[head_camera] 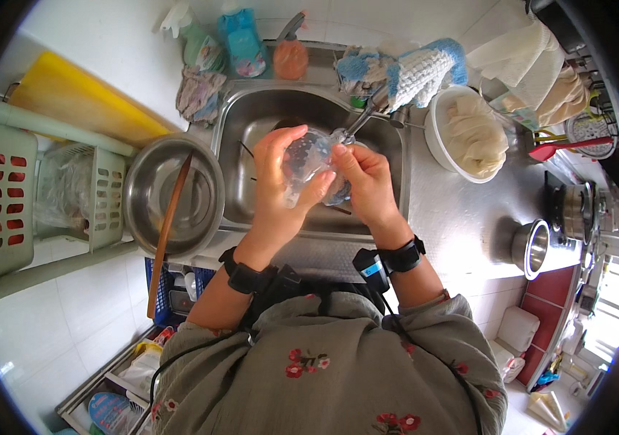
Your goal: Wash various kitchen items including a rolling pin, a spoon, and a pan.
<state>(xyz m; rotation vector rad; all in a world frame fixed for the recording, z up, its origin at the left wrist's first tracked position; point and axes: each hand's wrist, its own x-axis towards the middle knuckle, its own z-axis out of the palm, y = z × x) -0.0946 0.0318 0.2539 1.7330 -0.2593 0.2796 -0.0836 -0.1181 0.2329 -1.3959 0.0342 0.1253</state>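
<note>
Over the stainless steel sink (241, 117), both of my hands are on a thin, clear plastic item (309, 155) with whitish dots; its exact kind cannot be told. My left hand (282, 190) wraps its left side, with thumb and fingers spread around it. At its right edge, my right hand (369, 187) pinches it between thumb and curled fingers. The metal faucet (366, 115) reaches down from the back right to just above the plastic. Something dark and a few thin dark sticks lie in the sink beneath, partly hidden by my hands.
Left of the sink stands a steel basin (138, 185) with a wooden stick (168, 228) across its rim. A white tub (440, 147) holding pale cloth sits right, and a steel pot (535, 250) farther right. Behind are a blue pouch (243, 43) and an orange spray bottle (291, 57).
</note>
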